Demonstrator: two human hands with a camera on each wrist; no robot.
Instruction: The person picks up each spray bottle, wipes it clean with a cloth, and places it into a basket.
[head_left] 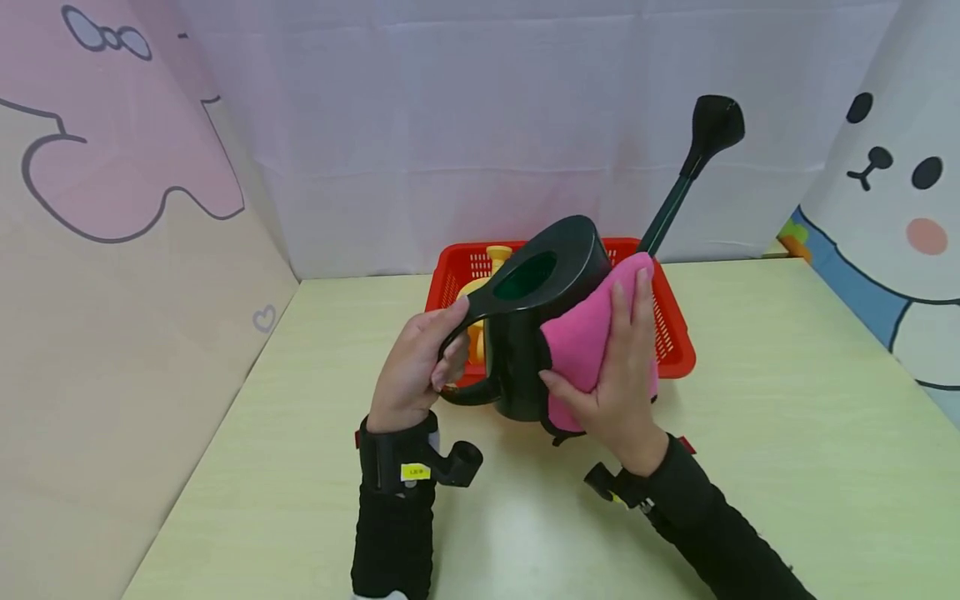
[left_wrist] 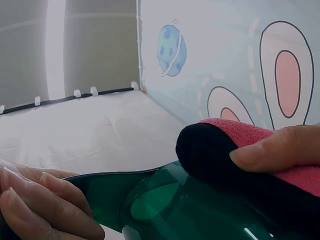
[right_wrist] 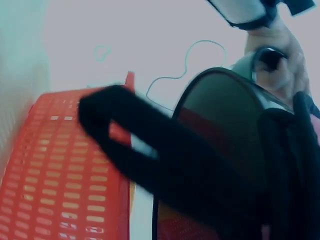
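A dark green watering can [head_left: 517, 358] is held tilted above the table, its long spout and rose pointing up to the right. My left hand [head_left: 420, 358] grips its looped handle, fingers curled round it, as the left wrist view also shows. Against the can's right side my right hand [head_left: 618, 383] presses a pink cloth [head_left: 585, 333] with a black edge, its fingers mostly straight. In the left wrist view the right thumb lies on the cloth [left_wrist: 240, 132]. The right wrist view shows the can's round base [right_wrist: 215, 110], with a blurred black loop in front.
Behind the can, a red slotted basket [head_left: 678, 354] stands on the pale wooden table [head_left: 787, 400] near its back edge. Yellow items [head_left: 497, 257] lie in the basket, partly hidden by the can. Printed curtains close off the back and sides.
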